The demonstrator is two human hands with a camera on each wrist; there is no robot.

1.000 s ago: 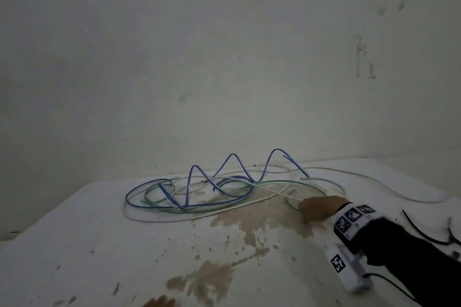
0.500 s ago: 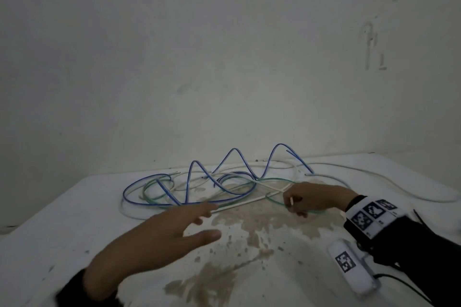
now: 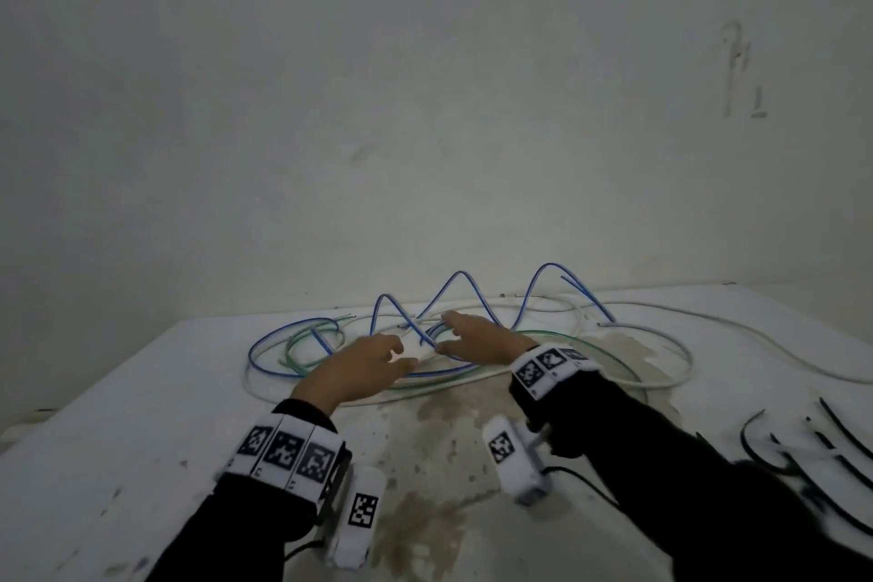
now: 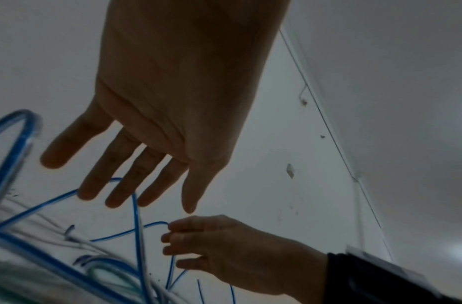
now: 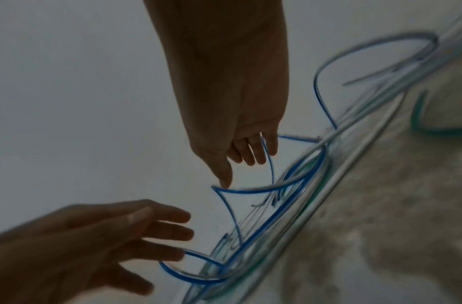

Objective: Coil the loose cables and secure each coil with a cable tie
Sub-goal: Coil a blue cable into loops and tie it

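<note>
While left hand (image 3: 363,357) hovers spread, right hand (image 3: 477,336) touches blue cable (image 3: 460,272) (grip unclear).

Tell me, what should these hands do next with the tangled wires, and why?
Probably close the left hand on a loop of the blue cable: its fingers are spread and hold nothing, the right hand touches that cable, which lies uncoiled.

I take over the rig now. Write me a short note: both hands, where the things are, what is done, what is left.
Left hand: open, over the blue cable.
Right hand: in the blue loops, a strand between its fingers; grip unclear.
Green cable and white cable lie loose on the table; cable ties at right.
Done: nothing coiled.
Left: all coils, all ties.
</note>
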